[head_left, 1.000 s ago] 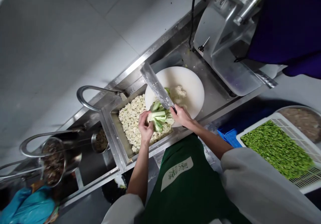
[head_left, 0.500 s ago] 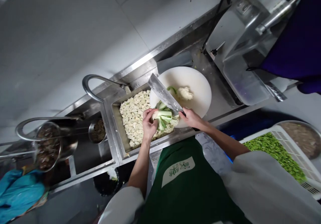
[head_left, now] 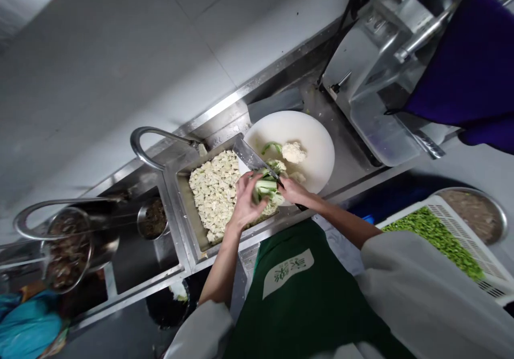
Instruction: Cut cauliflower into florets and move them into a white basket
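Observation:
My left hand (head_left: 246,201) curls its fingers round a cauliflower (head_left: 266,188) with pale green stalk and leaves. My right hand (head_left: 295,192) grips a cleaver (head_left: 254,156) by its dark handle. The broad blade slants up and left, right against the cauliflower's far side; where its edge meets the stalk is hidden. Both hands are over the near left edge of a round white cutting board (head_left: 319,144). A cauliflower piece (head_left: 294,152) and a green leaf trimming (head_left: 272,147) lie on the board. Left of it, cut florets (head_left: 217,187) fill a steel sink basin (head_left: 188,203).
Two curved taps (head_left: 138,143) stand over the sinks at left, near a bowl of brown food (head_left: 69,252). A metal machine (head_left: 361,53) stands at the right back. At lower right is a white basket (head_left: 437,209) of chopped greens. A dark bin (head_left: 166,303) stands below.
The cleaver has come down lower, closer along the cauliflower. My left hand has shifted slightly right and its fingers reach further over the stalk. The whole view has tilted a little.

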`<control>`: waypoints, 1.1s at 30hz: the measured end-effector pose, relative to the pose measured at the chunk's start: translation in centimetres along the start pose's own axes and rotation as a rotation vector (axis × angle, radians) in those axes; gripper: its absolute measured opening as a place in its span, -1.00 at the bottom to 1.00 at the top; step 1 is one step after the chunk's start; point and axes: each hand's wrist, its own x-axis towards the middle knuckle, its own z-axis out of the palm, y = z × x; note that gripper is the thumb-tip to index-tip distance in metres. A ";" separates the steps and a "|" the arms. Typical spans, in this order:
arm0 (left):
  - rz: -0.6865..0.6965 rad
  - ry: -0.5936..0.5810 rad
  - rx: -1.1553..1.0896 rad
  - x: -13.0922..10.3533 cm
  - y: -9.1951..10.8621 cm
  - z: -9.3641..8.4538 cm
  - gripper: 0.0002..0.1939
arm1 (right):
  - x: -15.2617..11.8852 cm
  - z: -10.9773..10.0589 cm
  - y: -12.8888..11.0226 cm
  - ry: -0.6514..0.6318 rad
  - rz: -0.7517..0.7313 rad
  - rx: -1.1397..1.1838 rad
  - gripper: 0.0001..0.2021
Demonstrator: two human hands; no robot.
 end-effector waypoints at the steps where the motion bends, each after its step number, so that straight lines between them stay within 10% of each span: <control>1: 0.001 -0.019 0.069 0.3 0.4 0.2 -0.35 | 0.2 -0.4 0.1 -0.020 0.004 0.048 -0.87; 7: -0.017 0.119 0.216 0.8 -0.7 0.3 -0.36 | 0.9 -2.8 0.0 -0.127 -0.017 0.210 -0.81; 12: -0.122 0.444 0.083 0.0 -1.6 0.5 -0.41 | -1.4 -3.3 -2.6 0.216 -0.036 0.037 -0.76; 18: -0.132 0.616 0.057 -0.2 -0.6 4.6 -0.43 | -4.9 -3.3 -5.1 0.384 -0.054 -0.112 -0.67; 33: -0.224 0.650 -0.015 -1.2 -1.5 6.2 -0.43 | -5.6 -1.7 -5.2 -0.004 0.081 -0.430 -0.68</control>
